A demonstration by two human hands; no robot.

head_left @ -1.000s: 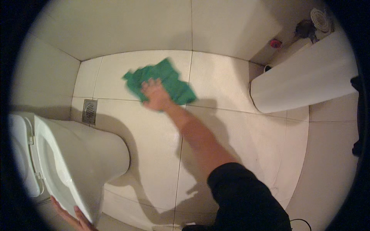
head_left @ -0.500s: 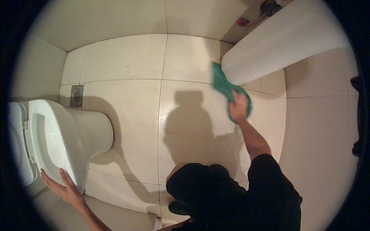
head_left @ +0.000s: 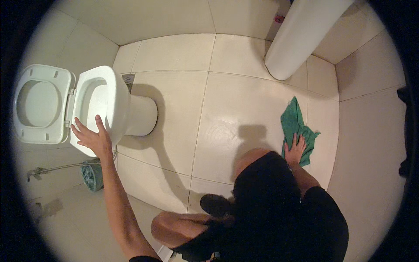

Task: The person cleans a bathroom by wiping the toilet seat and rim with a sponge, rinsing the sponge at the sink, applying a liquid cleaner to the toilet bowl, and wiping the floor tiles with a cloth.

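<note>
My right hand [head_left: 296, 151] lies flat with spread fingers on a crumpled green cloth [head_left: 291, 117], pressing it against the tiled floor [head_left: 174, 98] at the right. One end of the cloth stretches out ahead of the fingers. On the left, my left hand [head_left: 94, 140] rests at the near rim of a white toilet bowl [head_left: 118, 102], its fingers apart and gripping nothing. The toilet seat [head_left: 43, 75] is raised, tipped back to the bowl's left.
A white pedestal column [head_left: 290, 48] stands at the far right near the wall. Beside the toilet are a floor drain [head_left: 128, 80], a bin with a green liner [head_left: 91, 174] and a hose [head_left: 70, 166]. My bent knee [head_left: 172, 227] is at the bottom.
My right hand and the cloth have come back from the pedestal's base, nearer to me. The view has shifted, showing more of the toilet seat and bin. My left hand stays at the bowl.
</note>
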